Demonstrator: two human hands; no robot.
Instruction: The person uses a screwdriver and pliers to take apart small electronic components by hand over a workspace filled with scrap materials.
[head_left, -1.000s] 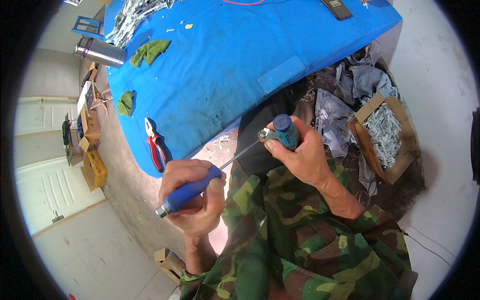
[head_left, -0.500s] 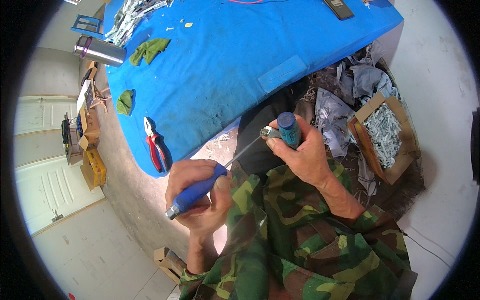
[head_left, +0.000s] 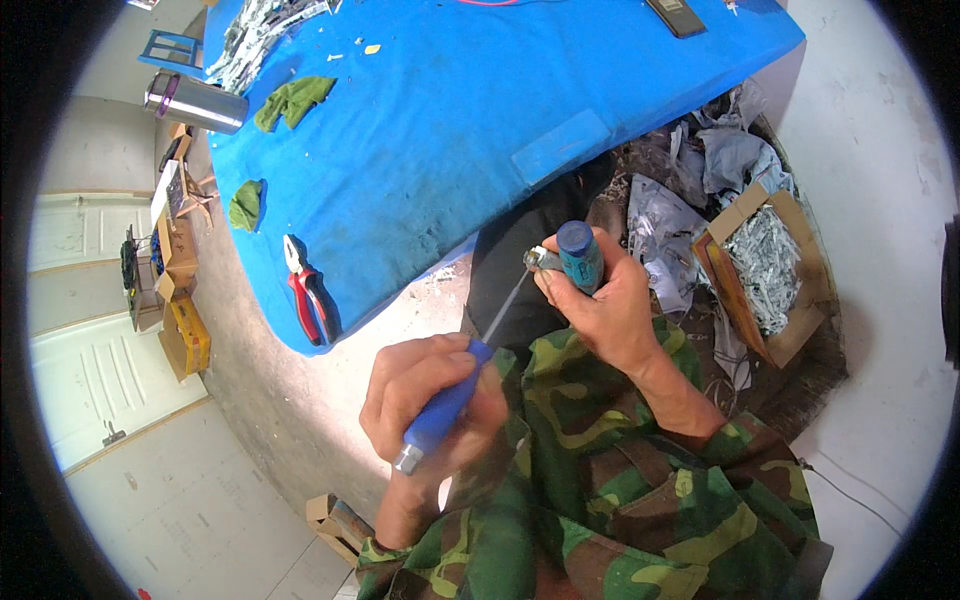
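Blue-handled screwdriver sits clenched in the left hand, nearest the body — shaft runs up and to the right, tip meeting the metal end of a small blue cylinder, prob. a battery. Right hand grips that cyl. just beyond. Farther off: red pliers on blue cloth.

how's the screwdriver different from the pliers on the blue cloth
The screwdriver is clasped in the left hand, raised off the table; the pliers lie untouched near the blue cloth edge. The screwdriver has a blue handle, the pliers red ones. The screwdriver is a single thin shaft; the pliers have two handles.
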